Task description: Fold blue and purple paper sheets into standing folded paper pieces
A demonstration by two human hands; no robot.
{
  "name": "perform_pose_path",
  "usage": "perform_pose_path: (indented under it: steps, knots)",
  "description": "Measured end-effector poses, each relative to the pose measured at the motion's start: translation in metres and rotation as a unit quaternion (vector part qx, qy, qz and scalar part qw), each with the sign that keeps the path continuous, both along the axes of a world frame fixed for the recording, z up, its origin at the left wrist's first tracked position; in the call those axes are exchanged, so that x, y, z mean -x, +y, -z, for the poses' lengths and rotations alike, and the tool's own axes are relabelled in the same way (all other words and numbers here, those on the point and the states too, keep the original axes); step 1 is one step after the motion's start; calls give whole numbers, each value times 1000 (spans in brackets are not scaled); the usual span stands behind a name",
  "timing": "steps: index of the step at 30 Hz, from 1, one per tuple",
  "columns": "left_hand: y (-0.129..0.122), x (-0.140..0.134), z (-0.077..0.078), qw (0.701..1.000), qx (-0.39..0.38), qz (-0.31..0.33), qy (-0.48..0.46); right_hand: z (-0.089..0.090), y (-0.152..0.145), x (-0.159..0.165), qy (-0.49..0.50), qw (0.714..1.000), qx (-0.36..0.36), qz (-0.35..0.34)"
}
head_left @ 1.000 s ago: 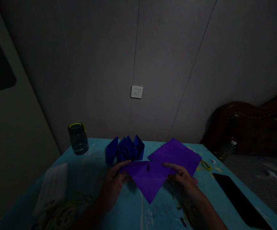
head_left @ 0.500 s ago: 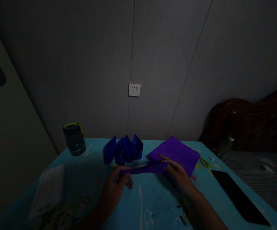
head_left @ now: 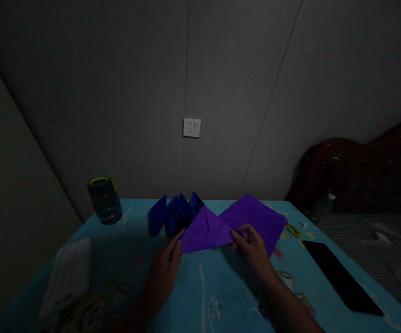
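Observation:
Between my two hands a folded purple paper (head_left: 205, 232) is held up, a triangle with its point upward and a slit-like fold line below the tip. My left hand (head_left: 164, 266) pinches its left corner. My right hand (head_left: 252, 247) grips the right corner between thumb and fingers. Just behind the folded paper stand several dark blue folded paper shapes (head_left: 174, 215), partly covered by it. A flat purple paper sheet (head_left: 256, 217) lies on the table beyond my right hand, which hides part of its near edge.
On the blue patterned table (head_left: 190, 296) a dark bottle with a yellow-green rim (head_left: 105, 201) stands at back left. A white packet (head_left: 69, 270) lies at left. Yellow-handled scissors (head_left: 293, 230) and a flat black object (head_left: 339, 275) are at right. A wall socket (head_left: 191, 127) is behind.
The folded purple paper has turned from nearly edge-on to showing its broad triangular face. Both hands still hold its ends. The view has shifted slightly.

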State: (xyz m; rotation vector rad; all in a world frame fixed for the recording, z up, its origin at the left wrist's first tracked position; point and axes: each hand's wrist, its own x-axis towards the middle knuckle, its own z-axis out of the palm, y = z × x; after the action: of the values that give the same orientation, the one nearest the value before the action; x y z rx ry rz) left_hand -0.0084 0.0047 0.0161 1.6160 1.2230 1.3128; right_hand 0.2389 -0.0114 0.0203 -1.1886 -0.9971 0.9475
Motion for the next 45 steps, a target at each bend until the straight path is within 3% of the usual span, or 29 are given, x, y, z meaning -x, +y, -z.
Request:
perform_pose_path:
  steps: [6, 13, 20, 23, 26, 29, 33, 40, 43, 45]
  knots:
    - [1, -2, 3, 996, -52, 17, 70, -3, -1, -3, 31, 999, 32, 4]
    - [3, 0, 9, 991, -74, 25, 108, -6, -4, -6, 40, 999, 12, -19]
    - [6, 5, 18, 978, -157, 11, 139, 5, -9, -4, -141, 989, -34, 4]
    - [4, 2, 20, 967, -203, -9, 152, 13, -11, 8, -223, 971, -82, 21]
    - [-1, -2, 20, 952, -255, -27, 169, 19, -15, 29, -247, 963, -107, -7]
    - [-8, -5, 20, 933, -300, -20, 198, 19, -21, 55, -208, 971, -106, -50]
    - [-15, -11, 19, 897, -357, 11, 261, 16, -30, 79, -81, 989, -72, -103]
    - [-24, -13, 7, 872, -326, 114, 348, 15, -26, 80, 60, 992, -28, -109]
    - [-22, -9, 8, 881, -335, 125, 310, 8, -21, 75, 92, 986, -46, -128]
    - [-18, -7, 10, 910, -323, 71, 251, 3, -19, 71, 111, 982, -48, -146]
